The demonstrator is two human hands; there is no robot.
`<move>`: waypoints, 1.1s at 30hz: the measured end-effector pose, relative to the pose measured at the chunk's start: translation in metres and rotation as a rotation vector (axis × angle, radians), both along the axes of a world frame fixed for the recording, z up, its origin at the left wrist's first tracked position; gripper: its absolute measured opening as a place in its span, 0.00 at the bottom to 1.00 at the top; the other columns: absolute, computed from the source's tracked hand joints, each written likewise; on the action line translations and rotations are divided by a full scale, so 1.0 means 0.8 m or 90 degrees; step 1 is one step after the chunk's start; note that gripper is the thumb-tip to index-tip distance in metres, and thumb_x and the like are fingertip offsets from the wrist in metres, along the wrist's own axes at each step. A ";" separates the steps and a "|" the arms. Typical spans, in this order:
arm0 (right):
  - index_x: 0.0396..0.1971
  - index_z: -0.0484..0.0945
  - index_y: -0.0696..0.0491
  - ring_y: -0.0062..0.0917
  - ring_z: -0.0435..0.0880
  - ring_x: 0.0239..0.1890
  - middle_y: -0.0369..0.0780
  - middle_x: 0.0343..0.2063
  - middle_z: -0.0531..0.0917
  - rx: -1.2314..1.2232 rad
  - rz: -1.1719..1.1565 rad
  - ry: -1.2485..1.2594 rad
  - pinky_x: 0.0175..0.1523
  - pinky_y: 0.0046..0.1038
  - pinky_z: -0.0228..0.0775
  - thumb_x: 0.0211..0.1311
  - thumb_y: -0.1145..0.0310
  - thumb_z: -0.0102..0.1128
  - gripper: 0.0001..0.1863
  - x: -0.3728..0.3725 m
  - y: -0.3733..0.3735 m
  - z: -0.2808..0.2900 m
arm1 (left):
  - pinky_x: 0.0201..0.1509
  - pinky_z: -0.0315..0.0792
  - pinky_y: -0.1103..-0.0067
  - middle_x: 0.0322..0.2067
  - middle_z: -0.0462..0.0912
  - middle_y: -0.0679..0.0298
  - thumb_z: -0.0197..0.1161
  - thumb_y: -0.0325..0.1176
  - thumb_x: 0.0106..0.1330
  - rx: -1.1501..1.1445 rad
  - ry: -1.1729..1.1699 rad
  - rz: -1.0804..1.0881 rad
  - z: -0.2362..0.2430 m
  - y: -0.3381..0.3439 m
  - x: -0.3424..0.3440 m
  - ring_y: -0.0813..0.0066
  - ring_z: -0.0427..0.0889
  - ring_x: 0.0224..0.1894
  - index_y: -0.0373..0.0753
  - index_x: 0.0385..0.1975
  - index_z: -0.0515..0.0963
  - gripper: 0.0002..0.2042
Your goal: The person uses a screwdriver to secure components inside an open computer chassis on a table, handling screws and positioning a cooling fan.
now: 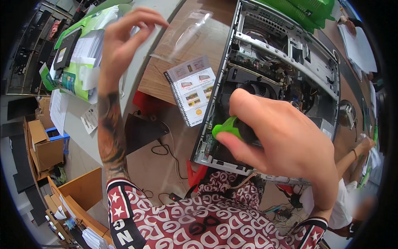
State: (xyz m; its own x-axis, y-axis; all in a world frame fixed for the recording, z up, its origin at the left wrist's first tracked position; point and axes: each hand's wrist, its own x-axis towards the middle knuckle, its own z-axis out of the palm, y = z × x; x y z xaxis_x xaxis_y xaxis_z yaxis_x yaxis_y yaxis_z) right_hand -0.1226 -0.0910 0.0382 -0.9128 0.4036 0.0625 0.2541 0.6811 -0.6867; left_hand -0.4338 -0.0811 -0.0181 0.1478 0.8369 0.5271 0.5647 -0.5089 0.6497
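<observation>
My right hand [282, 128] is closed around the green-and-black handle of what looks like a screwdriver [230, 127], above an opened desktop computer case. Its shaft and tip are hidden beneath the hand. The metal case [286, 50] lies with its cover off, showing a fan [260, 88], cables and circuit boards. Raised at the upper left, my left hand [126, 39] holds nothing, its fingers bent and its thumb apart. It is nearest to a green-and-white package [85, 79] of papers and a clear plastic bag [186, 31].
A spiral-bound booklet [194, 92] lies on the wooden table [159, 79] left of the case. Green packages [304, 12] sit behind it. At the right, another person's hand [365, 144] works near papers. Cardboard boxes [44, 145] and a wooden drawer unit [81, 189] stand at the left.
</observation>
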 end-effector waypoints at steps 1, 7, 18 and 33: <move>0.35 0.65 0.58 0.47 0.74 0.26 0.46 0.23 0.73 -0.011 0.005 -0.003 0.32 0.40 0.66 0.58 0.67 0.66 0.17 0.001 0.001 0.002 | 0.44 0.69 0.75 0.39 0.83 0.60 0.60 0.27 0.58 -0.086 -0.049 -0.112 0.024 -0.026 0.022 0.70 0.79 0.40 0.33 0.40 0.82 0.12; 0.42 0.69 0.59 0.43 0.77 0.32 0.45 0.28 0.74 -0.011 0.073 -0.008 0.36 0.38 0.69 0.59 0.67 0.65 0.18 -0.004 0.001 0.006 | 0.47 0.69 0.68 0.39 0.80 0.52 0.66 0.24 0.49 -0.235 -0.014 -0.432 0.030 -0.069 0.104 0.54 0.76 0.42 0.31 0.47 0.77 0.21; 0.36 0.73 0.57 0.33 0.77 0.20 0.39 0.20 0.73 0.221 0.007 0.003 0.26 0.31 0.66 0.61 0.47 0.60 0.24 -0.020 -0.023 0.019 | 0.46 0.73 0.67 0.37 0.79 0.53 0.66 0.21 0.43 -0.215 -0.101 -0.283 0.002 -0.110 0.116 0.52 0.78 0.43 0.32 0.42 0.79 0.21; 0.36 0.73 0.56 0.33 0.81 0.27 0.38 0.23 0.77 0.241 0.017 -0.146 0.25 0.33 0.68 0.58 0.53 0.65 0.20 -0.009 -0.030 0.044 | 0.48 0.71 0.69 0.37 0.81 0.55 0.71 0.25 0.43 -0.252 -0.069 -0.252 0.004 -0.109 0.117 0.57 0.80 0.42 0.32 0.44 0.79 0.23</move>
